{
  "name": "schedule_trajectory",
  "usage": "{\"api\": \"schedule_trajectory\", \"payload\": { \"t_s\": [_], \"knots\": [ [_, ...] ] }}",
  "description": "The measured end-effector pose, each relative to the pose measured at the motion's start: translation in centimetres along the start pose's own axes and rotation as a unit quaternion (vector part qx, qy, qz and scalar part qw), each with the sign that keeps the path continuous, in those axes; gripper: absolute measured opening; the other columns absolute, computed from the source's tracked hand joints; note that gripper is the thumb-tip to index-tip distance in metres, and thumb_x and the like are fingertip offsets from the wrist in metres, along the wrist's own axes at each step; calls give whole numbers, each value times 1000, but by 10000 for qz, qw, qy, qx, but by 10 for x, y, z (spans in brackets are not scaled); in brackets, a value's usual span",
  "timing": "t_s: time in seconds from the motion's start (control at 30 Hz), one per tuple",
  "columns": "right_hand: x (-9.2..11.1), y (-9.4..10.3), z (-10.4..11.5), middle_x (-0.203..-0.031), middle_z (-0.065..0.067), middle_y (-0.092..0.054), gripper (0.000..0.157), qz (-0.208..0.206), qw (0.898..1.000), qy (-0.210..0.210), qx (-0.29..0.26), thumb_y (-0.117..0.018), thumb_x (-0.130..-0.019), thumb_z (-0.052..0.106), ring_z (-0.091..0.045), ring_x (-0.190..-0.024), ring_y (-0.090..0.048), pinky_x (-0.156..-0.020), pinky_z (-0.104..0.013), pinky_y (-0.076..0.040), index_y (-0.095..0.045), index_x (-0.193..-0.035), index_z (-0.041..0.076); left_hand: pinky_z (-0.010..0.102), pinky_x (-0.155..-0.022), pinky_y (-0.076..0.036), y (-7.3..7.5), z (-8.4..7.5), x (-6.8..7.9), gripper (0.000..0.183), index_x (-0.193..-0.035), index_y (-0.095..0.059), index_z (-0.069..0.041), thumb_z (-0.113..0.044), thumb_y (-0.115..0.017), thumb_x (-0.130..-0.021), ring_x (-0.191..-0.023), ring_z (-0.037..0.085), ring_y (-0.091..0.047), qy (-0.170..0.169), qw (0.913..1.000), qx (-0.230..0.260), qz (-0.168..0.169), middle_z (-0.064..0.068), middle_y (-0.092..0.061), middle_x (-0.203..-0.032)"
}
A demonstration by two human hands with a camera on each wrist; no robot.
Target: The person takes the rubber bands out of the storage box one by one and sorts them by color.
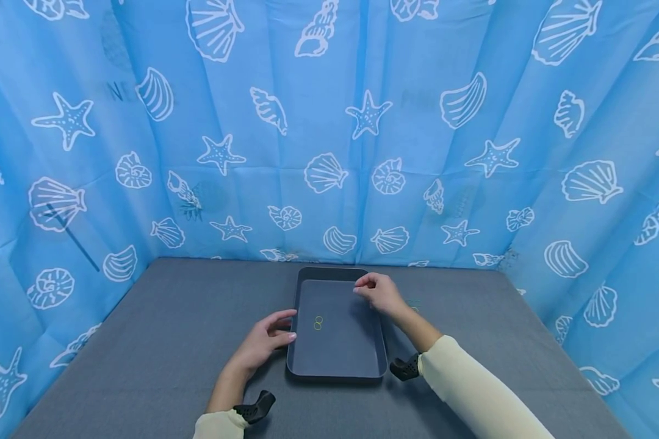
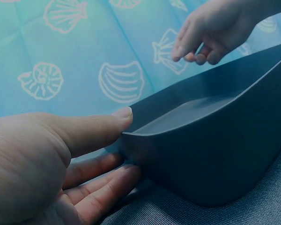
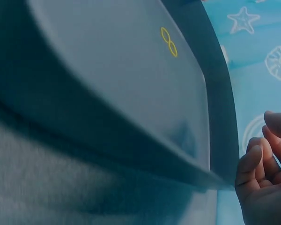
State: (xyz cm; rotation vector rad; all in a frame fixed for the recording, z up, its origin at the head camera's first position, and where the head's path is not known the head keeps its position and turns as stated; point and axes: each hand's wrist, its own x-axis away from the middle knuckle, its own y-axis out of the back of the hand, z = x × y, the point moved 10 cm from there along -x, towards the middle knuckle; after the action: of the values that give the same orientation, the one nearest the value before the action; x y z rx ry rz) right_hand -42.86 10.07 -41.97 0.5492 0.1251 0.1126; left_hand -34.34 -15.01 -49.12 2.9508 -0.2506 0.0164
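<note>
A dark grey rectangular tray [image 1: 337, 372] lies on the table. On its floor is a thin yellow figure-eight loop [image 1: 318, 323], also seen in the right wrist view [image 3: 169, 42]; its material cannot be told. My left hand [image 1: 260, 341] holds the tray's left wall, the thumb [image 2: 124, 117] at the rim and the other fingers against the outside. Above the tray's far right part hovers my right hand [image 1: 381, 294], fingers loosely bent, with nothing visible between them. In the right wrist view, its fingertips are apart from the tray.
Thin teal-green strands [image 1: 414, 305] lie on the grey tabletop [image 1: 208, 292] just right of the tray, partly hidden by the right forearm. A blue curtain [image 1: 329, 122] with white seashells surrounds the table at the back and sides. Black straps [image 1: 258, 407] sit on both wrists.
</note>
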Motion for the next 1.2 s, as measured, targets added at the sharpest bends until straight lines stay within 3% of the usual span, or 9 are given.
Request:
{"api": "schedule_trajectory", "payload": {
  "t_s": [0.23,0.37,0.53,0.73,0.93,1.2],
  "knots": [
    [2,-25,7,-76,-4,-59,10,579,9983,53,-25,-68,-90,6,-18,-64,-54,-54,-28,-45,-66,-99,1,48,-90,-49,0,1,0,50,-138,-54,-13,-16,-69,-91,-103,25,-62,16,10000,-2,6,20,-52,-134],
    [3,-39,13,-77,-5,-60,17,1044,9944,153,-72,-67,-90,5,-25,-70,-57,-58,-34,-49,-65,-105,-4,47,-90,-50,0,1,-1,50,-139,-53,-11,-16,-69,-91,-103,26,-62,-44,10000,-17,38,21,-52,-134],
    [2,-58,21,-81,-6,-60,25,1689,9852,293,78,-67,-91,6,-28,-77,-60,-65,-42,-52,-63,-111,-7,47,-90,-49,0,1,-1,52,-139,-52,-10,-17,-70,-91,-104,26,-62,-33,10000,-23,24,21,-52,-134],
    [2,-77,27,-89,-6,-62,27,2277,9725,382,322,-66,-92,7,-23,-80,-62,-66,-37,-53,-63,-115,-6,50,-92,-48,1,2,0,49,-139,-53,-12,-17,-68,-92,-105,27,-62,52,9999,-96,-49,20,-53,-134],
    [3,-92,28,-89,-4,-63,25,2590,9638,395,494,-66,-92,6,-17,-79,-60,-68,-34,-52,-64,-115,-4,51,-93,-47,-1,-2,2,49,-139,-53,-14,-17,-67,-93,-107,28,-61,66,9999,-94,-23,20,-51,-136],
    [-3,-102,24,-83,-2,-63,19,2559,9637,469,606,-66,-91,5,-15,-75,-59,-65,-29,-50,-66,-109,-1,50,-92,-48,0,-1,0,48,-139,-53,-14,-17,-67,-93,-107,28,-61,79,9999,-92,-11,20,-52,-135]
  ]
}}
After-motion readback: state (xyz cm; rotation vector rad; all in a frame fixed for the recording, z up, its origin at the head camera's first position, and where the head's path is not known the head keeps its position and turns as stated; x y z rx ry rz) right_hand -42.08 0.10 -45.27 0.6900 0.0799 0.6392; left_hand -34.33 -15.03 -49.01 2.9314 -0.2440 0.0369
